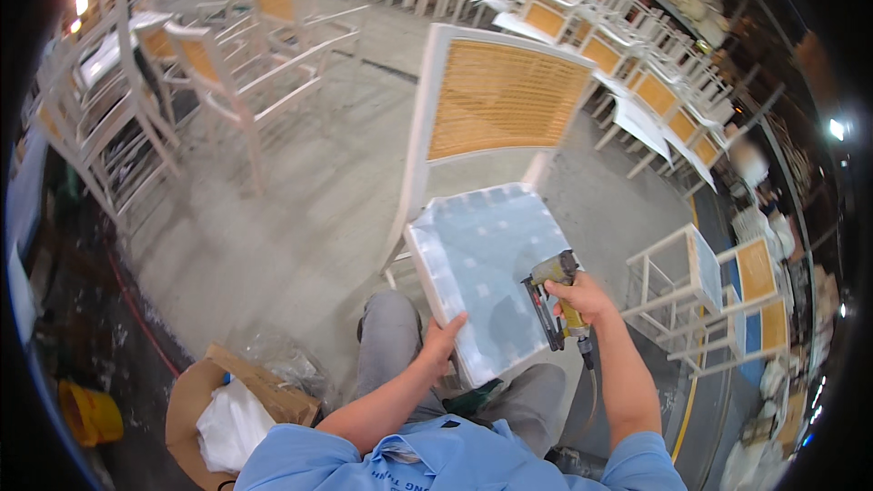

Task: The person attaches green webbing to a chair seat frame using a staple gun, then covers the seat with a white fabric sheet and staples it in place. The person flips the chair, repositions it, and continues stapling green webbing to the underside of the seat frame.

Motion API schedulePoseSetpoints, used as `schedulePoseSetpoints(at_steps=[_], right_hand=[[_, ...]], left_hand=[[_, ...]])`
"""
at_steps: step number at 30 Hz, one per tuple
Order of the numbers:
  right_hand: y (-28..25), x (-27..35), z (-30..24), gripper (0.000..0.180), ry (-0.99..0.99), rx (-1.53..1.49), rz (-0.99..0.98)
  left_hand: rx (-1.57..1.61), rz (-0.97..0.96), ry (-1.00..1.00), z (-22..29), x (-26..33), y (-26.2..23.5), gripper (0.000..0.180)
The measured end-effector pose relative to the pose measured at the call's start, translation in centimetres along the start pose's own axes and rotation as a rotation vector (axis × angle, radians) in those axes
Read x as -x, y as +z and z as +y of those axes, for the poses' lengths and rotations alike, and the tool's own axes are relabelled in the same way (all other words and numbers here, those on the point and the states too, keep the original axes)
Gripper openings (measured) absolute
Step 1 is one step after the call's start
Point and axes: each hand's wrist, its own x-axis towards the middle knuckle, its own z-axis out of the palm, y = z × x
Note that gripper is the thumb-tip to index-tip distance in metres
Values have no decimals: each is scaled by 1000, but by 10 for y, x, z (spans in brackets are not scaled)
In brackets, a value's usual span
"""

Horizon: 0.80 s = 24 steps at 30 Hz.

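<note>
Our right hand (582, 298) has its grip clamped round the handle of a yellow pneumatic stapler (556, 302), whose nose rests on the seat cushion (482, 268). Our left hand (442, 342) grips the cushion's near edge, fingers closed on it. The cushion, wrapped in clear plastic, lies tilted over our knees, just before a white chair (496, 100) with a woven back on the concrete floor (300, 209).

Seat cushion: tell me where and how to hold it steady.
Grip the seat cushion at its near edge, from below left, as the left hand does: the pad tilts up off the lap, and the staple gun in the right hand covers the right side.
</note>
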Motion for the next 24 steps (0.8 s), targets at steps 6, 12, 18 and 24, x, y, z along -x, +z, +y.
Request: schedulePoseSetpoints(at_steps=[6, 12, 18, 24], right_hand=[[-6, 38, 34, 50, 0, -147, -9], [-5, 9, 67, 55, 39, -346, -48], [-33, -46, 92, 61, 106, -444, -127], [-45, -46, 75, 45, -17, 619, 139]], left_hand=[[-6, -91, 25, 6, 16, -9, 75], [-70, -66, -98, -28, 56, -19, 67], [-444, -26, -313, 12, 104, -42, 69], [-729, -30, 299, 122, 80, 15, 56]])
